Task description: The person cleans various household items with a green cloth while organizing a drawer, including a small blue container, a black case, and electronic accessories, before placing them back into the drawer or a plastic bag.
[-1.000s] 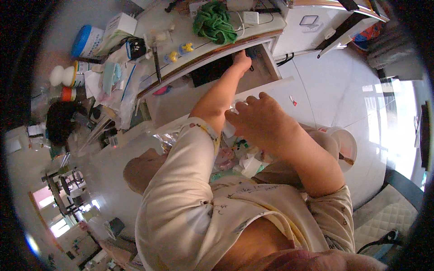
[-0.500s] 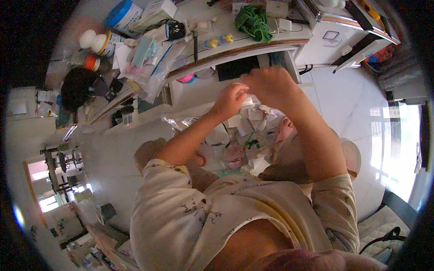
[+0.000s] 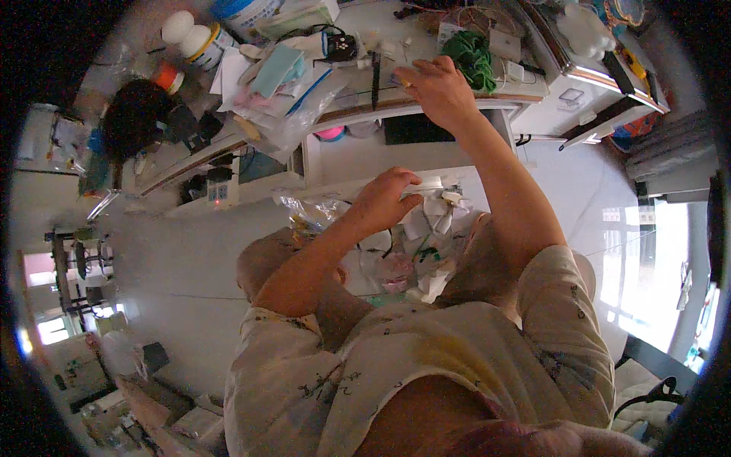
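My right hand (image 3: 440,87) reaches over the tabletop with its fingers stretched out. Its fingertips are at a small yellow piece (image 3: 407,82), which they partly hide; whether they touch it I cannot tell. Beside that hand lies a bundle of green yarn (image 3: 469,59). Lower down, my left hand (image 3: 383,201) hovers near the front of the open drawer (image 3: 358,164), its fingers half bent and the thumb apart. No object shows in it. A white round item (image 3: 431,183) is close to its fingertips, above a pile of paper scraps (image 3: 417,227) between my legs.
A black stick-like tool (image 3: 375,80) hangs over the table edge. To the left lie clear plastic bags (image 3: 304,114), a light blue packet (image 3: 278,72) and white tubs (image 3: 207,44). A white cabinet (image 3: 575,103) stands at the right. Crinkled clear plastic (image 3: 308,213) is below the drawer.
My right hand has moved up and away from beside the left hand, onto the tabletop by the yellow piece. My left hand has dropped slightly. The view has shifted a little.
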`<state>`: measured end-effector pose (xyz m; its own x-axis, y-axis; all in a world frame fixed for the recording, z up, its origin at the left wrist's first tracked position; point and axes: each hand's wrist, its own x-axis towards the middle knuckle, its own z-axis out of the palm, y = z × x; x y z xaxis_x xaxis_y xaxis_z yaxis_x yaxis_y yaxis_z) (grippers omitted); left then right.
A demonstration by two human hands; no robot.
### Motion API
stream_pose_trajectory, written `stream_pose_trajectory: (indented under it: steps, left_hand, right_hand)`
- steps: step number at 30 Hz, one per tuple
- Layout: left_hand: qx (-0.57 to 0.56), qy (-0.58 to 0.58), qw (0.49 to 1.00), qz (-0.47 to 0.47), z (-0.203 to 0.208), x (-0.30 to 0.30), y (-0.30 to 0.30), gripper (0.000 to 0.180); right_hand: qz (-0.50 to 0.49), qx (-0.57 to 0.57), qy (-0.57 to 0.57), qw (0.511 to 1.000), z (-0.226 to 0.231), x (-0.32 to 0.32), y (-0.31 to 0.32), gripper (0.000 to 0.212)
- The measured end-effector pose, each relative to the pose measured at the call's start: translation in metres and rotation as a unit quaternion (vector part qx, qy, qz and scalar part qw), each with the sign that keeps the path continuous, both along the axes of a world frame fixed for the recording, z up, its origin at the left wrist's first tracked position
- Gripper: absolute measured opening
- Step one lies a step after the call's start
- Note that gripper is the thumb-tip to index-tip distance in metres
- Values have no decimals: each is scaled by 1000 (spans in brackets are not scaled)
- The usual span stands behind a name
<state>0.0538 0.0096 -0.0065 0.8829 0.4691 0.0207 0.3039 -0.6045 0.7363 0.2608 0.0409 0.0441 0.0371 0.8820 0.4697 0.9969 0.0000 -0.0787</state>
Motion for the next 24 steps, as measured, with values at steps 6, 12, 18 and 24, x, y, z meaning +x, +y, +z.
stream_pose_trajectory:
  steps: [6,12,18,24]
  left_hand:
    - [-6,12,999,42,11,-5,10,33]
    - [-21,-15,999,47,24,-10,10,34]
    - [6,-69,994,86,18,-12,14,26]
    - [-112,-141,971,159,18,-8,25,27]
  right_hand:
    - [9,-28,23,999,-6,-3,19,33]
    - [-4,-36,-33,999,-4,-18,22,37]
    - [24,-12,-25,999,-10,-20,25,38]
    - [5,63,-2,998,-4,-23,29,38]
